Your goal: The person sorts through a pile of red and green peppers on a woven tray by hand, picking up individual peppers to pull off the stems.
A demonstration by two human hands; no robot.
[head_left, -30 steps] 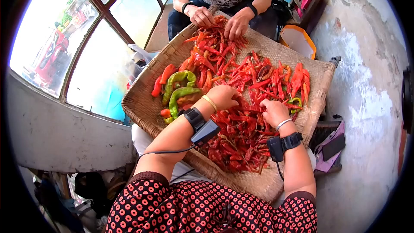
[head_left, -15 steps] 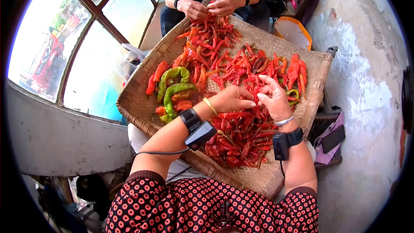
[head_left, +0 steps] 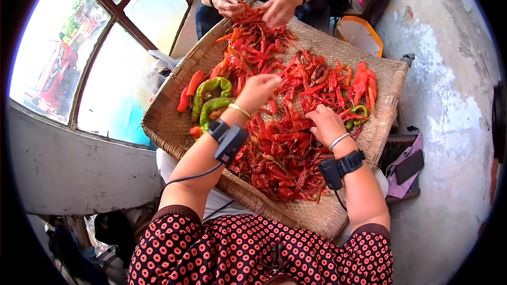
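Dried-looking red chili peppers (head_left: 277,166) lie heaped in a shallow woven basket (head_left: 327,216) across my lap. My left hand (head_left: 260,92) is over the peppers left of the middle, its fingers drawn together; whatever is between them is hidden. Lower on the right, my right hand (head_left: 326,126) has its fingers curled at the near heap's edge, with a red chili pepper (head_left: 300,120) at its fingertips. Large green peppers (head_left: 216,108) lie beside my left wrist. A small green pepper (head_left: 360,112) lies to the right of my right hand.
Across the basket, another person's hands (head_left: 280,8) work at the far heap of red chilies (head_left: 259,42). A framed window (head_left: 119,79) stands at the left and a worn wall (head_left: 438,100) at the right. An orange-rimmed container (head_left: 360,37) sits behind the basket.
My hands, close together before, have moved apart. My left hand went up and forward over the peppers; my right moved slightly left and down. The other person's hands also separated.
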